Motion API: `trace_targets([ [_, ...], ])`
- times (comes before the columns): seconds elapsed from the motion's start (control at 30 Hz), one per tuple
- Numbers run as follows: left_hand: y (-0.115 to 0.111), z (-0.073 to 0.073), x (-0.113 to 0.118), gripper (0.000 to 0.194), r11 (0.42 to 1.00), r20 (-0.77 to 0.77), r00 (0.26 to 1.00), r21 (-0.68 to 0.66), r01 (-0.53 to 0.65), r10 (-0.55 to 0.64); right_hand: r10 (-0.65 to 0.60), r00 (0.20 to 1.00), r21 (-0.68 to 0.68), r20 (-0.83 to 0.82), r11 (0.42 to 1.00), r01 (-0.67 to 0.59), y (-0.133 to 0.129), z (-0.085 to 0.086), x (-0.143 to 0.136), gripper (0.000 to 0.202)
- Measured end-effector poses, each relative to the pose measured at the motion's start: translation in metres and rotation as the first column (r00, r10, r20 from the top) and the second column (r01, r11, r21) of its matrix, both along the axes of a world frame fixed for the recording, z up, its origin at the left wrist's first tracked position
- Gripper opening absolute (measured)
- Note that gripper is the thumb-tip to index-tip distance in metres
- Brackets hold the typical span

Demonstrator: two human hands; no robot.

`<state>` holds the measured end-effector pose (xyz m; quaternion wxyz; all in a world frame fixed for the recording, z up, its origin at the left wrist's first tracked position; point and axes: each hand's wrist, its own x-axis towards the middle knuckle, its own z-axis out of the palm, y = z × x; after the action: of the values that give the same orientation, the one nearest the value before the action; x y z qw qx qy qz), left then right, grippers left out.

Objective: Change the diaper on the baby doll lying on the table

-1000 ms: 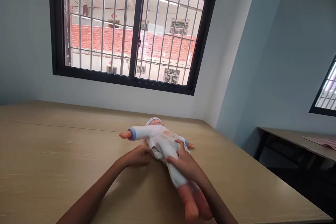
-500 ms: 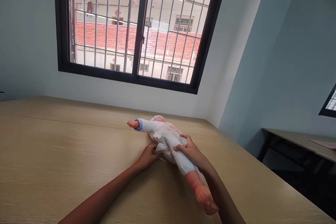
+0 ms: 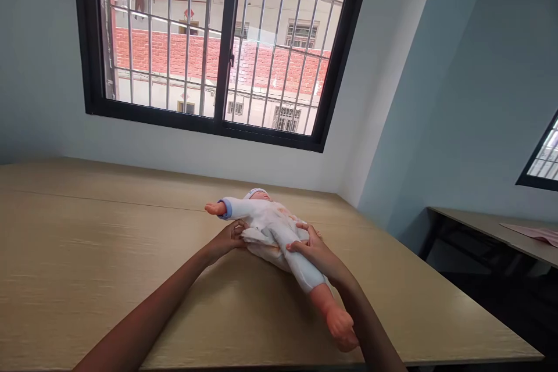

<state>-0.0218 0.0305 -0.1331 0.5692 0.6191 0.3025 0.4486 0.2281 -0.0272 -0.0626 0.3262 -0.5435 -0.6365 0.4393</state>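
Observation:
A baby doll (image 3: 279, 224) in a white outfit lies face up on the wooden table, its head away from me and one bare foot pointing my way. My left hand (image 3: 232, 235) is closed at the doll's left-hand side, its fingers pinching the loose white clothing (image 3: 260, 237) near the hip. Around the doll's raised leg (image 3: 305, 270) my right hand (image 3: 314, 250) is wrapped, thumb on top. One doll arm with a blue cuff (image 3: 225, 208) sticks out to the left. The doll's other leg is mostly hidden.
The light wooden table (image 3: 108, 256) reaches back to the wall below a barred window (image 3: 218, 122). At the right, beyond a gap, stands another table (image 3: 479, 232) with a pink sheet (image 3: 534, 233) on it.
My left hand has moved left and slightly away from me, drawing the white clothing outward. My right hand keeps its hold on the leg. The camera view has shifted a little.

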Motion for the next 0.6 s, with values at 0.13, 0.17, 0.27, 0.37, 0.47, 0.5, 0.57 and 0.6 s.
trace_targets([
  [0.13,0.004,-0.007,0.001,0.029,0.997,-0.109,0.993,0.064,-0.034,0.041,0.031,1.0,-0.011,0.0,0.999,-0.031,0.0,-0.007,-0.002,0.08],
  [0.17,0.003,-0.007,0.001,0.029,0.998,-0.122,0.993,0.065,0.001,0.007,0.037,0.999,-0.012,-0.002,0.999,-0.037,-0.001,-0.009,-0.003,0.081],
  [0.27,-0.002,-0.002,0.0,0.03,0.995,-0.133,0.987,0.041,0.092,-0.086,0.036,0.999,0.012,-0.004,0.999,-0.036,-0.005,-0.013,-0.005,0.08],
  [0.37,-0.005,0.004,-0.007,0.018,0.994,-0.137,0.985,0.004,0.108,-0.107,0.038,0.999,0.042,0.005,0.998,-0.038,-0.01,-0.017,-0.007,0.081],
  [0.47,-0.005,0.009,-0.015,0.015,0.991,-0.156,0.978,-0.024,0.135,-0.137,0.042,0.998,0.059,0.047,0.997,-0.045,-0.011,-0.023,-0.008,0.085],
  [0.5,-0.005,0.011,-0.018,0.017,0.989,-0.156,0.976,-0.026,0.148,-0.15,0.04,0.997,0.073,0.065,0.996,-0.045,-0.011,-0.025,-0.009,0.085],
  [0.57,-0.004,0.013,-0.021,0.022,0.987,-0.124,0.979,-0.012,0.162,-0.162,0.033,0.994,0.117,0.101,0.992,-0.045,-0.011,-0.03,-0.01,0.087],
  [0.6,-0.004,0.014,-0.022,0.024,0.987,-0.093,0.982,0.0,0.163,-0.162,0.02,0.992,0.158,0.125,0.987,-0.04,-0.011,-0.033,-0.01,0.087],
])
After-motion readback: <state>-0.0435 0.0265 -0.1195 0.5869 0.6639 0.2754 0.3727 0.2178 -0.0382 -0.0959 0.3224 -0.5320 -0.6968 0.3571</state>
